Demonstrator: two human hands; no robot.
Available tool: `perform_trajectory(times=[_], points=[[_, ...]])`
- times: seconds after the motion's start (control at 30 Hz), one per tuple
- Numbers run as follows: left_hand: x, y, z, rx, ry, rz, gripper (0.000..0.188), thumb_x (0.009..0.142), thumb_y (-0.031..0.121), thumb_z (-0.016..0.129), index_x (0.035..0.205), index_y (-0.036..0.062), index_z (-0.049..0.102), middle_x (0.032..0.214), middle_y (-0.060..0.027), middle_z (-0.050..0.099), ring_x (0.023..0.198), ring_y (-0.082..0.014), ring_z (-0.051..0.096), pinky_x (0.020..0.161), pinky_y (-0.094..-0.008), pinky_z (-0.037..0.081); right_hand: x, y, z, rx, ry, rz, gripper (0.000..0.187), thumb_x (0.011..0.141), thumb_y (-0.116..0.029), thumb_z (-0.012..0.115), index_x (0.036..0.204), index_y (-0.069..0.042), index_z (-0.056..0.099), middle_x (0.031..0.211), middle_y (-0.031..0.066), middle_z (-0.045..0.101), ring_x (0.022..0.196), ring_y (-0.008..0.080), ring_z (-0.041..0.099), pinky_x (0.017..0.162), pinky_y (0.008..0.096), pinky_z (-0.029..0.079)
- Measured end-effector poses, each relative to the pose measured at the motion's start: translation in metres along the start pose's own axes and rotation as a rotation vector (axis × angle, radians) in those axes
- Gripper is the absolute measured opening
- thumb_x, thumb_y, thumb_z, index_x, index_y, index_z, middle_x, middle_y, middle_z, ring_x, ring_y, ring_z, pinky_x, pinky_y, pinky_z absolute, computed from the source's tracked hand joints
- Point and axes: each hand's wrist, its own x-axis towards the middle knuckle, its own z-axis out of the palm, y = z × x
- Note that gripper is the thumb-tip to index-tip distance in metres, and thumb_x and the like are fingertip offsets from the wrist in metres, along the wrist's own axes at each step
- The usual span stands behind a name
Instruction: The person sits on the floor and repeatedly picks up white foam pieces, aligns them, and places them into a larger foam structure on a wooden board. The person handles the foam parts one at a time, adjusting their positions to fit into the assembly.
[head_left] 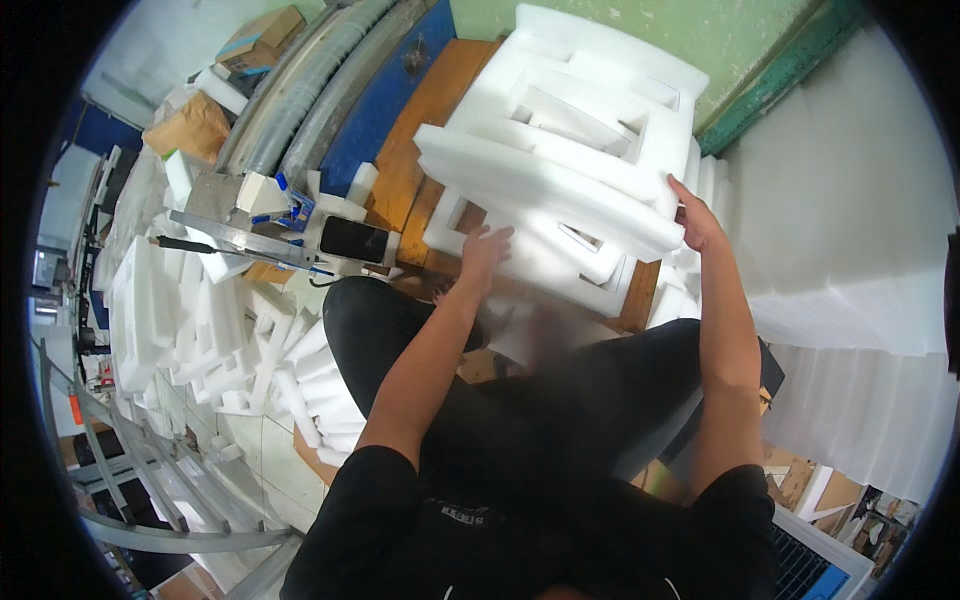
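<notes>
In front of me a thick white foam panel point(545, 190) stands tilted on its long edge, slanting down to the right. My right hand point(697, 218) is at its right end, index finger stretched along the far side and the other fingers curled in, partly hidden. Under and nearer than the panel lies a white foam block point(540, 245) with rectangular cutouts. My left hand point(487, 252) is over this block's left part beside a cutout, fingers spread and holding nothing. Behind the panel is more white foam with cutouts point(600, 75).
The foam rests on a wooden bench point(415, 180). To the left are a dark-screened phone point(353, 240), a metal bar point(240, 240) and wrapped rolls point(320, 85). Foam offcuts point(210, 340) cover the left floor. Tall stacked foam sheets point(845, 200) stand at the right.
</notes>
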Motion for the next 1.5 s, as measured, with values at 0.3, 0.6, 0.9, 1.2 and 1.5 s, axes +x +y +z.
perform_trajectory(times=[0.3,0.6,0.9,1.2,1.5], points=[[0.064,0.056,0.026,-0.092,0.088,-0.045,0.066,0.079,0.034,0.087,0.124,-0.0032,0.056,0.098,-0.0089,0.056,0.089,-0.0250,0.060,0.073,-0.0410,0.058,-0.047,-0.007,0.002,0.523,-0.094,-0.192,0.070,0.094,-0.034,0.073,0.144,0.006,0.047,0.134,0.0201,0.062,0.125,0.0332,0.060,0.110,0.0431,0.047],[0.065,0.051,0.020,-0.025,-0.047,-0.119,0.071,0.083,0.036,0.087,0.130,-0.0053,0.055,0.112,-0.0173,0.055,0.095,-0.0287,0.062,0.077,-0.0397,0.063,-0.177,0.042,0.023,0.547,-0.038,-0.383,0.065,0.092,-0.035,0.071,0.142,0.000,0.049,0.135,0.0132,0.060,0.122,0.0288,0.061,0.102,0.0429,0.050],[-0.034,-0.017,0.046,-0.131,0.065,-0.179,0.048,0.092,0.024,0.079,0.118,-0.0098,0.057,0.106,-0.0221,0.065,0.093,-0.0354,0.068,0.083,-0.0431,0.063,-0.165,0.044,0.196,0.632,0.284,-0.348,0.051,0.099,-0.030,0.071,0.133,0.002,0.050,0.126,0.0136,0.060,0.111,0.0253,0.064,0.087,0.0405,0.058],[-0.003,-0.003,-0.037,0.210,0.463,0.179,0.051,0.093,0.029,0.057,0.131,-0.0061,0.061,0.118,-0.0242,0.069,0.104,-0.0413,0.068,0.085,-0.0507,0.052,-0.152,0.157,0.207,-0.056,-0.027,-0.282,0.040,0.090,-0.032,0.079,0.107,0.003,0.069,0.097,0.0121,0.072,0.074,0.0180,0.072,0.067,0.0309,0.056],[0.061,0.024,-0.066,0.087,0.348,0.250,0.050,0.098,0.037,0.053,0.119,-0.0058,0.068,0.118,-0.0163,0.068,0.105,-0.0306,0.062,0.095,-0.0445,0.048,-0.118,0.183,0.080,-0.510,0.812,-0.289,0.047,0.086,-0.032,0.079,0.105,0.006,0.060,0.105,0.0232,0.066,0.098,0.0361,0.065,0.089,0.0438,0.051]])
